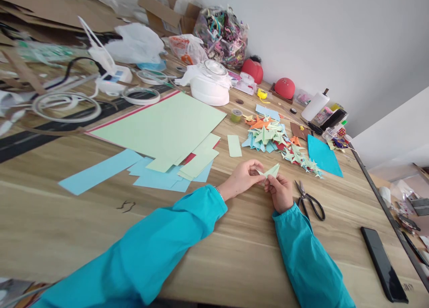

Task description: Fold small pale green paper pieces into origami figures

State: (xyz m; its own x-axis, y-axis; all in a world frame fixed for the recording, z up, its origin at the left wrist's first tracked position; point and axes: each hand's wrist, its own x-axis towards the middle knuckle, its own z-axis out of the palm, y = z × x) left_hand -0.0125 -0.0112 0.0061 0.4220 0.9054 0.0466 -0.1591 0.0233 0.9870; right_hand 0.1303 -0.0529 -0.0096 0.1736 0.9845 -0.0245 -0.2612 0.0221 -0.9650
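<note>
Through the head camera I had both hands in view above the tabletop (217,263), working on one folded piece of pale green paper (272,170). The left hand (244,179) grasped it from the left, thumb and fingers pinched on its edge; the right hand (280,192) gripped it from the near right side, its thumb pressed on the paper and its other fingers curled. I saw the piece pointing up to the right between them, near the front of a heap of folded paper stars (266,134) in green, blue, orange and red.

Just beside the right hand I had black-handled scissors (314,206), blades slightly parted, and farther right a dark phone (384,264) lying flat. A small green card (234,146) lay beyond the left hand. To its left, a large green sheet (157,129) overlapped smaller blue and green pieces, with a long blue strip (100,171) sticking out. I saw a bright blue sheet (324,156) right of the stars, and a spool (236,116) behind the card.
</note>
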